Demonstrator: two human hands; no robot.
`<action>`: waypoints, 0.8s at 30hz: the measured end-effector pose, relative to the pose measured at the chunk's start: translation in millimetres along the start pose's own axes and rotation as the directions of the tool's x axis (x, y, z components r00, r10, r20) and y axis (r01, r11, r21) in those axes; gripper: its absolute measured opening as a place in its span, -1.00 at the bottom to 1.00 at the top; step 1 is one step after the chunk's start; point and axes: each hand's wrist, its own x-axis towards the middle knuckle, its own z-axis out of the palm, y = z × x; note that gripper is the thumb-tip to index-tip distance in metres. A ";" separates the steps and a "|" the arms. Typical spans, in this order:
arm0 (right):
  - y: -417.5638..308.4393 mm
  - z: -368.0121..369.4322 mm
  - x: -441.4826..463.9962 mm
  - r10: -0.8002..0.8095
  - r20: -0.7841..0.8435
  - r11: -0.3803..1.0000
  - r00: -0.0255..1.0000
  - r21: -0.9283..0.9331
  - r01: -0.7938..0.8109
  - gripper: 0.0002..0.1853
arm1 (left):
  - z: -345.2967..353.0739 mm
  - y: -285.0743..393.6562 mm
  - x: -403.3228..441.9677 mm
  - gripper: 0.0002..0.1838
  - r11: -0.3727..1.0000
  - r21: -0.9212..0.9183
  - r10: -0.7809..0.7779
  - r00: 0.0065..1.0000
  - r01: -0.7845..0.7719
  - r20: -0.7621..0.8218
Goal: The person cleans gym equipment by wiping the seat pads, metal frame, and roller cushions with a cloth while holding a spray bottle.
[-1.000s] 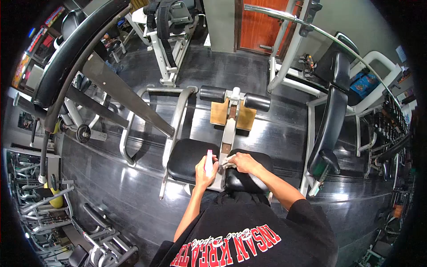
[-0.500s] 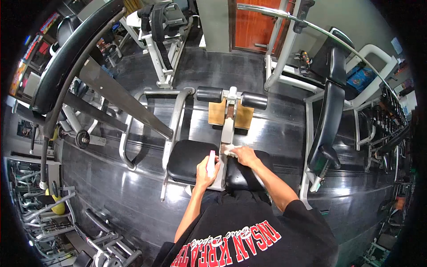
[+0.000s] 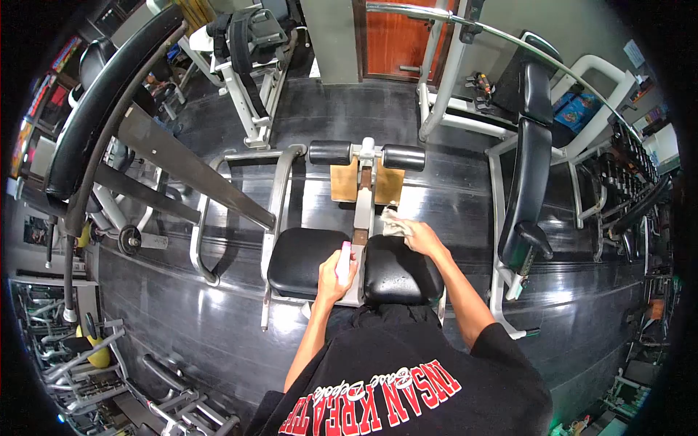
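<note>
My left hand (image 3: pixel 333 280) is closed around a slim white bottle (image 3: pixel 343 267) with a pink top, held upright above the inner edge of the left black seat pad (image 3: pixel 302 256). Bunched in the fingers of my right hand (image 3: pixel 424 237) is a whitish cloth (image 3: pixel 394 222), at the far edge of the right black seat pad (image 3: pixel 396 275). Whether the cloth touches that pad I cannot tell. Between the two pads runs a pale metal beam (image 3: pixel 364 207) with brown patches. At its far end sit two black foam rollers (image 3: pixel 403 158).
A wooden footplate (image 3: pixel 389 187) lies beneath the rollers. To the left, a frame with a long padded arm (image 3: pixel 109 109) rises close by. A bench with a black backrest (image 3: pixel 525 189) and a long barbell (image 3: pixel 538 49) stand to the right. Dark flooring (image 3: pixel 218 327) surrounds the machine.
My right hand has moved the cloth off the central beam, rightward and away from me, to the right pad's far edge. The left hand still holds the bottle. The view has shifted slightly.
</note>
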 end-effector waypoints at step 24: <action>49.1 6.6 -20.2 0.024 -0.074 0.982 0.997 -0.187 -0.038 -0.43 | 1.0 -22.4 -4.1 -0.80 0.998 -0.007 0.059 0.998 -0.059 0.020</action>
